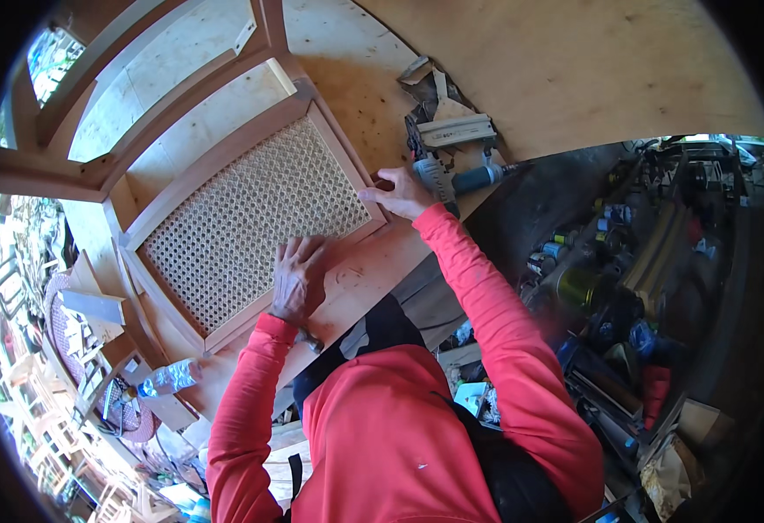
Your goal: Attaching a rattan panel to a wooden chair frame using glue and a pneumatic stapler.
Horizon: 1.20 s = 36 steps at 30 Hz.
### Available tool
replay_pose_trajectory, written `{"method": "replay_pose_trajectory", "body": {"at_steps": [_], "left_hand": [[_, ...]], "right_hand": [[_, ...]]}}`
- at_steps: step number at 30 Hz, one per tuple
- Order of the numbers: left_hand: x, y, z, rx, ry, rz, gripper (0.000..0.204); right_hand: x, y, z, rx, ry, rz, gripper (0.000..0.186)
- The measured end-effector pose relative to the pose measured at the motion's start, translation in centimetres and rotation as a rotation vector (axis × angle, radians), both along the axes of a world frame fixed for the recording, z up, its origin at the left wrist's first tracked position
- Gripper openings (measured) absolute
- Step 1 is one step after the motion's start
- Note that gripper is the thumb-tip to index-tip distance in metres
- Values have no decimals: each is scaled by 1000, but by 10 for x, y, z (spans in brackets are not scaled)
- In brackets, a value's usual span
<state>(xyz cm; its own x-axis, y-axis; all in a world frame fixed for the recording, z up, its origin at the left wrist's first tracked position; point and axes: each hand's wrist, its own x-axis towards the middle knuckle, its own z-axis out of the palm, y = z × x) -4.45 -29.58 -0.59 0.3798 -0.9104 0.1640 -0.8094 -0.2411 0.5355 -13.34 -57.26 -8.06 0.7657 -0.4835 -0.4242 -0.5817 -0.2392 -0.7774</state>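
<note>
A wooden frame with a woven cane panel (242, 222) lies tilted on the plywood worktop in front of me. My left hand (299, 277) rests over its near rail, the fingers apart and reaching onto the cane; they look slightly blurred. At the right side rail, near the corner, my right hand (404, 193) has its thumb and fingers closed about the frame's edge. Part of that grip is hidden by the hand itself. A small dark object (312, 341) shows below my left wrist, too unclear to name.
Curved wooden chair parts (164, 96) stand at the far left. Beyond my right hand lie a nail gun (434, 179) and wood offcuts (443, 91). A clear plastic bottle (170, 378) sits at the worktop's left edge. Cans and scrap (582, 283) crowd the right.
</note>
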Motion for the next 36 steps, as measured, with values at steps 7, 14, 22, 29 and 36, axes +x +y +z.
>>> {"method": "replay_pose_trajectory", "body": {"at_steps": [7, 14, 22, 29, 36], "left_hand": [[0, -1, 4, 41, -31, -15, 45], [-41, -24, -7, 74, -191, 104, 50], [-41, -29, -23, -24, -140, 136, 47], [-37, -28, -21, -79, -107, 150, 45], [-44, -36, -19, -99, -78, 192, 43]], "right_hand": [[6, 6, -9, 31, 31, -23, 104], [7, 0, -2, -42, -60, -40, 83], [-40, 18, 16, -85, -230, -108, 45], [-69, 36, 26, 597, -201, -412, 26], [-59, 26, 3, -41, -138, -115, 29]]}}
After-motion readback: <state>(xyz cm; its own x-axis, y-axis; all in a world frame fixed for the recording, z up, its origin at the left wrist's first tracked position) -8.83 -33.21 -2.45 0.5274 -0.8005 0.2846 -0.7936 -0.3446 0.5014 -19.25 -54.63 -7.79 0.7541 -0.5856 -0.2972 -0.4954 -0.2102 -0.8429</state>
